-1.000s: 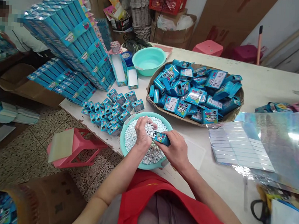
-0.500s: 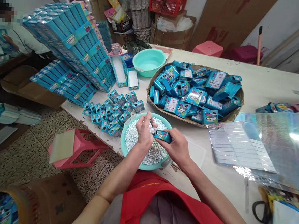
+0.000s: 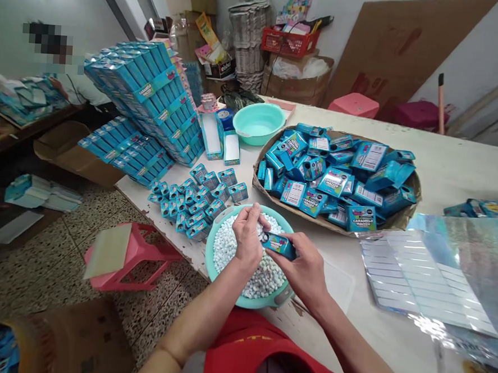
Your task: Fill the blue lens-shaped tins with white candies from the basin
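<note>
Candy box (image 3: pixel 280 244), small and blue with "CARAMELO MACIZO" on its side, lies in the grip of the right hand (image 3: pixel 307 264) above the right part of a mint-green basin (image 3: pixel 211 266). The right thumb and fingers pinch it from opposite sides, its open end turned toward the left hand (image 3: pixel 248 238). The left fingers are curled close together around a few white candies (image 3: pixel 261 231) at that opening; how many they hold, I cannot tell. Loose white pieces (image 3: pixel 225 242) fill much of the basin, which stands at the near edge of a pale, chipped table (image 3: pixel 436 158).

Just beyond and left of it, small blue boxes (image 3: pixel 197 206) stand grouped in loose rows, round holes showing in many of their tops. To the right, a cardboard tray (image 3: pixel 256 175) is heaped with more blue boxes (image 3: pixel 334 180) — some tilted, some flat. A second mint-green basin (image 3: pixel 259 121) sits behind, near two open blue cartons (image 3: pixel 231 149) and a tall stack of blue display packs (image 3: pixel 153 90). Clear, shiny plastic sheets (image 3: pixel 420 276) cover the table's right side — a red stool (image 3: pixel 132 261) stands on the floor at left.
</note>
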Available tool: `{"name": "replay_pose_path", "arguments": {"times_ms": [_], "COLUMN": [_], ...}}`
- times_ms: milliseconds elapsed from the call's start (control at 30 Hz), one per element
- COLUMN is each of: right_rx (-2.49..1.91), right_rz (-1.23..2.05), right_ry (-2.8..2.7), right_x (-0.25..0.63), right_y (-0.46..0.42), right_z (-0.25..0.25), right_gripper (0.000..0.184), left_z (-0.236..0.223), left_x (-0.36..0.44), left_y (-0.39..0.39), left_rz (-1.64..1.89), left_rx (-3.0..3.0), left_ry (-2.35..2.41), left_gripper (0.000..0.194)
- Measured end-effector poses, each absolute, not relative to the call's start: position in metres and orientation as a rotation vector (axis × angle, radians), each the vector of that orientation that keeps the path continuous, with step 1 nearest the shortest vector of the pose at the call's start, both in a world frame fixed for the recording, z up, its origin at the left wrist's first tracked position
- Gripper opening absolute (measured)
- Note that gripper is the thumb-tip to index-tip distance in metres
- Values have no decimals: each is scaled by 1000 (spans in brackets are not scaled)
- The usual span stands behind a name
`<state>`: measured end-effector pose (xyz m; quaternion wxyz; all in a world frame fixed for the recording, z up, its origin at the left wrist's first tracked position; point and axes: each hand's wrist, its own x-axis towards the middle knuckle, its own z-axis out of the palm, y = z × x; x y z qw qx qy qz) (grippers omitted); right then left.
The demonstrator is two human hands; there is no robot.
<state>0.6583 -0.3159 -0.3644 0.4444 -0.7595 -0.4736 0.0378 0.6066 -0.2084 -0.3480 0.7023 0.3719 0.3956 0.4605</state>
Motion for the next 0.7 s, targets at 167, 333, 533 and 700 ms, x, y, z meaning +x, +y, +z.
{"name": "replay_pose_path", "arguments": {"times_ms": [167, 333, 533, 700], "right_rx": [-1876, -1867, -1804, -1720], "right_rz": [84, 89, 142, 149], "right_ry": [-1167, -1137, -1052, -974], "right_x": [655, 653, 647, 645], "right_y": [-316, -316, -322, -330], "right_z": [-366, -362, -352, -348], "right_gripper": [24, 24, 23, 22], "left_z": [-345, -336, -320, -313], "left_x": [603, 600, 599, 600], "left_y": [-209, -210, -218, -225], "left_rz": [1012, 1024, 1048, 1020], "left_rx": [841, 892, 944, 952], "left_ry": [873, 865, 854, 773], "left_gripper": [32, 29, 23, 23]}}
